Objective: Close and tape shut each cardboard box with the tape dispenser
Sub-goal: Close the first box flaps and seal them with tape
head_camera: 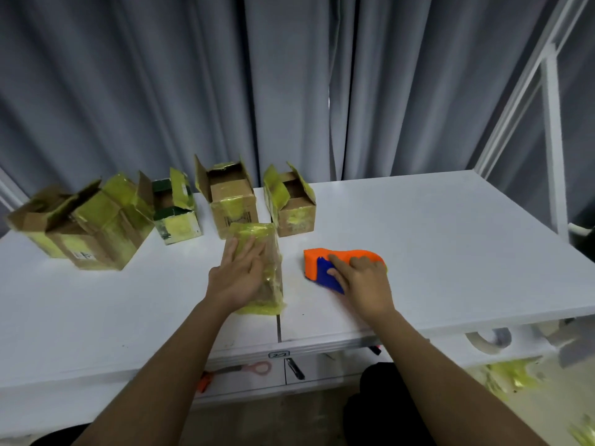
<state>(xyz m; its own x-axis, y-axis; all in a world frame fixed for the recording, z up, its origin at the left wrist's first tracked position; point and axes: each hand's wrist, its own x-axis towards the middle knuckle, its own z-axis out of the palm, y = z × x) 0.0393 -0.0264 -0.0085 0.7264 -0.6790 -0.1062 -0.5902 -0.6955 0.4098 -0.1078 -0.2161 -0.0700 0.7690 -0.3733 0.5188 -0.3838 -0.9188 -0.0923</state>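
From the head camera, the person leans over a white table [418, 220]. The left hand [240, 275] lies flat, fingers straight, on top of a closed box [267, 252] near the front middle of the table; the box is wrapped in yellowish tape and looks sealed already. Just to its right the tape dispenser [322, 255], orange with a blue body, rests on the table. The right hand [362, 280] lies over it with fingers loosely curled across the top, forefinger stretched along the blue part; whether it truly grips the dispenser I cannot tell.

The boxes look light and fairly stiff, though the worn flaps would bend easily. The glossy tape skin is likely slick, so pressing from above or taking a box by its two sides seems the safest hold. The dispenser is hard plastic, best taken around its handle.

By count: one closed box under the hand, and about five open boxes [231, 194] in a row at the back, though the left end is a muddle. One dispenser.
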